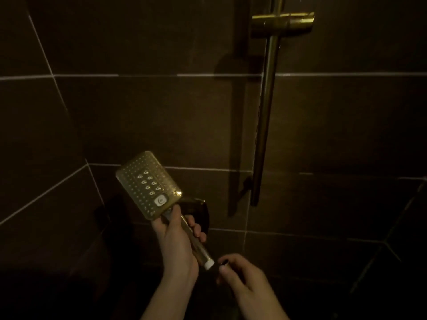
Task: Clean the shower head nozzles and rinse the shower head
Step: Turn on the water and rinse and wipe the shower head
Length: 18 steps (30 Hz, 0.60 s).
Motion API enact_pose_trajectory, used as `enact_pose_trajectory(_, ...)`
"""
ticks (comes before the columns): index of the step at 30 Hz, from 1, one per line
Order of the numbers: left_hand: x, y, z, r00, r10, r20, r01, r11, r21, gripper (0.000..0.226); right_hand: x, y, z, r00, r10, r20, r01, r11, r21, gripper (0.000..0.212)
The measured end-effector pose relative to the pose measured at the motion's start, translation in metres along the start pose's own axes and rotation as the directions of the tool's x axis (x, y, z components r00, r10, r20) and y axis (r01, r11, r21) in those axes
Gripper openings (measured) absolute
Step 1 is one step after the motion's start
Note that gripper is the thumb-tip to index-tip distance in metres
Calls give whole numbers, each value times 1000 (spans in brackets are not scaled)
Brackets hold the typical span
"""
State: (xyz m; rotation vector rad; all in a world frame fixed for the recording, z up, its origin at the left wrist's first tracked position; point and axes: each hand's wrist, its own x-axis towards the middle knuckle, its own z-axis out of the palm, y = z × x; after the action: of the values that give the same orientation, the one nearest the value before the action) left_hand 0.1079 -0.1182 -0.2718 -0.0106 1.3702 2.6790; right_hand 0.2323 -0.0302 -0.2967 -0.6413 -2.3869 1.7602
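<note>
In the lower centre of the frame the shower head (149, 184) is held face-up by its handle in the left hand (175, 241), while the hose end (223, 263) is pinched by the right hand (245, 279) just beside the handle's white tip, so a coupling step is judged in hand, with careful alignment needed next.

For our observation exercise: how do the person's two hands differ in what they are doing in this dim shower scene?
The left hand grips the handle of the gold rectangular shower head, holding it with its nozzle face toward the camera; the right hand holds no shower head and pinches a small dark fitting beside the handle's white end. The left hand sits higher in the frame and the right hand lower. Both are bare and reach toward the dark tiled wall.
</note>
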Motion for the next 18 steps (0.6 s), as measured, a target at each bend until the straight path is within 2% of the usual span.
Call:
enact_pose_trajectory(4,-6,-18,-32,996,-35,-85,36,999,10,25,-5,28,26,1000,18,-10,-18,1000,-1,21)
enact_pose_trajectory(9,-9,-28,-73,989,-75,-130,81,996,35,26,24,50,41,1000,18,10,-18,997,-79,16)
enact_pose_trajectory(15,6,-35,-131,980,-138,-146,150,986,74,22,150,61,69,989,48,142,-2,952,-307,9)
enact_pose_trajectory(18,22,-58,-167,972,-194,-133,208,973,101,20,227,80,97,984,41,174,43,890,-453,21)
